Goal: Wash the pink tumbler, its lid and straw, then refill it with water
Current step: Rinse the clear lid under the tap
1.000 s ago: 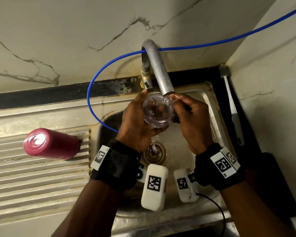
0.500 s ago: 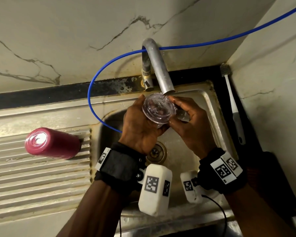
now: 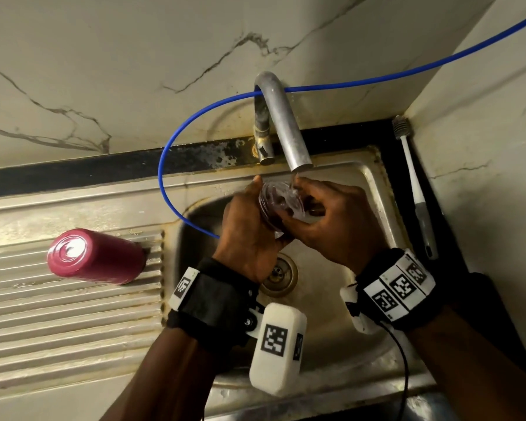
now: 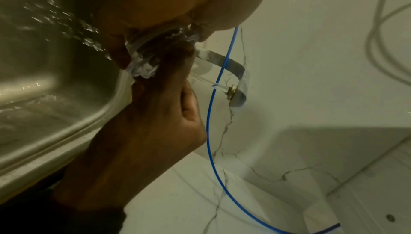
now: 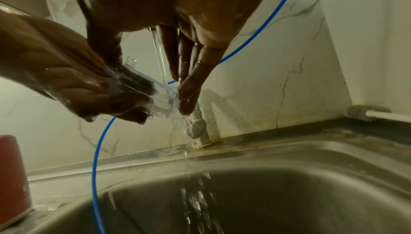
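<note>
The clear lid is held tilted under the running tap, over the sink. My left hand grips it from the left, fingers curled round its rim. From the right, my right hand pinches it, with the thumb on its face and the fingertips at its far edge. Water runs off the lid into the basin. In the left wrist view the wet lid sits between both hands. The pink tumbler stands upside down on the drainboard, left of the sink. I see no straw.
A thin blue tube loops from the wall into the sink basin behind my left hand. A white-handled brush lies on the dark ledge at the right. The ribbed drainboard stretches left of the tumbler.
Both hands have turned the lid from facing up to tilted on edge. My right thumb has come over its face. The tumbler has not moved.
</note>
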Motion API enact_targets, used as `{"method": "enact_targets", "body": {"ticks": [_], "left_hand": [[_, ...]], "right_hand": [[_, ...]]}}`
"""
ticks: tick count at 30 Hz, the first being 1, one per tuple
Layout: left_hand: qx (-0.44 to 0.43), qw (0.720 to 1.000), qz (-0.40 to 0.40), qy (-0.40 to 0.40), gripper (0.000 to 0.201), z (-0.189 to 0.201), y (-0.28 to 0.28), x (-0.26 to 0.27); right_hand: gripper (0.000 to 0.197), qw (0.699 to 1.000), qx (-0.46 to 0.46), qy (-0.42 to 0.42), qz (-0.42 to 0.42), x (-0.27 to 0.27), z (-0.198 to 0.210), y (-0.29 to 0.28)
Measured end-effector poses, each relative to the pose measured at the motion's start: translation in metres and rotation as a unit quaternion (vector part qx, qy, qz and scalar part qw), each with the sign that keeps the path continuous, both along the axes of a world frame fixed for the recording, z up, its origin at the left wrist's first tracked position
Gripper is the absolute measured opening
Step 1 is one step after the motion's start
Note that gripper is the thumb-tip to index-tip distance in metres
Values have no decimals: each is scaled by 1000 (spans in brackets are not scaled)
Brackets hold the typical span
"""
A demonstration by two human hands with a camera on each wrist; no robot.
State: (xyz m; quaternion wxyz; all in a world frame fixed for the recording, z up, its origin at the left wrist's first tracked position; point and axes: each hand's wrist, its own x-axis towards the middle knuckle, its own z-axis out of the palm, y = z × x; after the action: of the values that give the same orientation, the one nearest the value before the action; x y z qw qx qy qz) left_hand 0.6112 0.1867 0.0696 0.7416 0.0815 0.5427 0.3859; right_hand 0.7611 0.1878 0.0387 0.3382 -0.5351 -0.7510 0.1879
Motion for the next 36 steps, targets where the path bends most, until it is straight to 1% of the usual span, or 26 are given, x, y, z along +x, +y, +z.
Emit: {"method": "enact_targets", "body": {"ticks": [3,5,7,9,11,12,14,16,17,20,23,25,27,28,29,32,34,36], "left_hand": [[6,1000,11,7,50,-4,-6,6],[13,1000,12,10,51,-6,-10,11],[22,1000,17,10,48,-7,-14,16],[31,999,23,-5,48,-9,-14,16],[29,998,34,-38,48,-9,-10,15],[23,997,34,-58,51,-9,-7,13],[17,996,33,-82,57,-9,-3,11],[13,998,29,-60,58,-8,-1,8],[12,998,29,-53,59,-9,1,7],[16,999,33,-34,61,-9,3,9],[33,999,32,-20,55,-6,1,14],[37,999,27,-17,53,-6,-2,17],[31,999,29,-28,55,-7,-5,19],[33,999,27,-31,55,-9,-5,19],[41,998,27,-30,51,-9,-6,19],[88,996,31,8,33,-8,-10,20],[103,993,54,22,34,-5,-13,23],[106,991,84,25,43,-6,-14,25]], "right_hand": [[49,996,-50,23,-65,-11,6,-2],[47,988,-94,39,-118,-18,5,-1],[45,974,-142,58,-167,-20,4,4],[40,950,-208,118,-199,-20,3,10],[39,919,-254,223,-202,-21,0,11],[39,907,-255,266,-202,-21,-1,10],[37,894,-242,325,-192,-19,-4,4],[33,888,-249,346,-171,-20,-5,-3],[35,886,-258,352,-158,-22,-6,-8],[50,881,-251,383,-117,-28,-6,-21],[51,899,-216,357,-130,-30,-5,-21],[48,917,-200,303,-167,-32,-2,-14],[47,936,-182,235,-189,-32,-1,-8],[43,939,-177,223,-193,-31,-2,-6],[37,936,-177,233,-197,-31,-1,-4],[23,921,-169,277,-217,-28,-4,1],[21,924,-152,274,-219,-30,-5,0],[19,927,-140,277,-209,-32,-6,-2]]}}
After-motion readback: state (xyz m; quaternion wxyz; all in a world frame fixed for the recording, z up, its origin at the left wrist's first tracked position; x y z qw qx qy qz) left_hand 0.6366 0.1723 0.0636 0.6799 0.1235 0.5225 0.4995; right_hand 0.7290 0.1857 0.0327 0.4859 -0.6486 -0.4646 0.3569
